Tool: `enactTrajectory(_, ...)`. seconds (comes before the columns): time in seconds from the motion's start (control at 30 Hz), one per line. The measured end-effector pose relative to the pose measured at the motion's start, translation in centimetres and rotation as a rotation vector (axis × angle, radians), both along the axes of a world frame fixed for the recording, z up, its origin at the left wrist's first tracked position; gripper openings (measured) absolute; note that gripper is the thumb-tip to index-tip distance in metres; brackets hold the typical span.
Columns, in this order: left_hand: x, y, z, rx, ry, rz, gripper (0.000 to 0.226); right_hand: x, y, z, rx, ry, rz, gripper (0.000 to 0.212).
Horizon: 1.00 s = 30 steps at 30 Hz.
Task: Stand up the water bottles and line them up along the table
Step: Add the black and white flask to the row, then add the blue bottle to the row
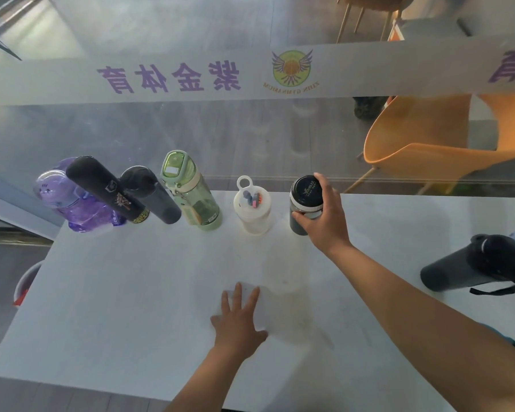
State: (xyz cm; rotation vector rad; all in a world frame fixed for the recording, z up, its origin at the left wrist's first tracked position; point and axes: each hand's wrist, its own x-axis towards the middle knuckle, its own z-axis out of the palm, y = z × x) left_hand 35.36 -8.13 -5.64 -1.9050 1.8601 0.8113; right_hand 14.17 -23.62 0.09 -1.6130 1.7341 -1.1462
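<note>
Several bottles stand upright in a row along the far edge of the white table [131,292]: a purple bottle [72,200], a black printed flask [107,188], a dark grey flask [152,196], a green clear bottle [194,194] and a white bottle [252,206]. At the row's right end my right hand [324,215] grips a black-lidded bottle [305,194], which stands upright. A dark grey bottle [476,266] with a strap lies on its side at the right. My left hand [238,319] rests flat on the table, fingers spread.
A glass wall with a frosted band and purple lettering [167,78] runs just behind the table. An orange chair [428,144] stands beyond the glass at the right. A bin [27,283] sits on the floor left of the table.
</note>
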Motion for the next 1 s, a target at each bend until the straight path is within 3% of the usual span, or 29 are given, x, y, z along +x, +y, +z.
enactTrajectory(0.2, 0.3, 0.0, 0.2, -0.007, 0.004, -0.012, 0.093, 0.2, 0.6, 0.3, 0.023, -0.011, -0.007, 0.091)
enactTrajectory(0.4, 0.8, 0.1, 1.0, 0.027, 0.081, 0.019, 0.086, -0.2, 3.3, 2.8, 0.125, -0.115, -0.021, 0.113)
enactTrajectory(0.5, 0.8, 0.1, 1.9, 0.018, 0.146, 0.029, 0.083, -0.7, 7.1, 5.3, 0.147, -0.075, -0.096, 0.098)
enactTrajectory(0.63, -0.6, 0.2, 2.8, -0.002, 0.241, -0.046, 0.082, -1.9, 14.2, 8.1, 0.097, 0.091, -0.229, 0.055)
enactTrajectory(0.73, -2.7, 1.0, 2.7, 0.003, 0.301, -0.126, 0.080, -3.8, 19.9, 9.9, 0.008, 0.182, -0.343, 0.043)
enactTrajectory(0.8, -4.2, 1.8, 2.5, 0.006, 0.310, -0.188, 0.080, -6.0, 23.3, 10.1, 0.032, 0.315, -0.456, 0.049)
enactTrajectory(0.87, -5.7, 2.3, 2.3, 0.007, 0.307, -0.249, 0.080, -8.5, 25.8, 9.3, 0.177, 0.441, -0.562, 0.069)
enactTrajectory(1.0, -8.1, 3.1, 2.3, 0.011, 0.307, -0.300, 0.081, -11.7, 28.2, 6.1, 0.369, 0.402, -0.580, 0.105)
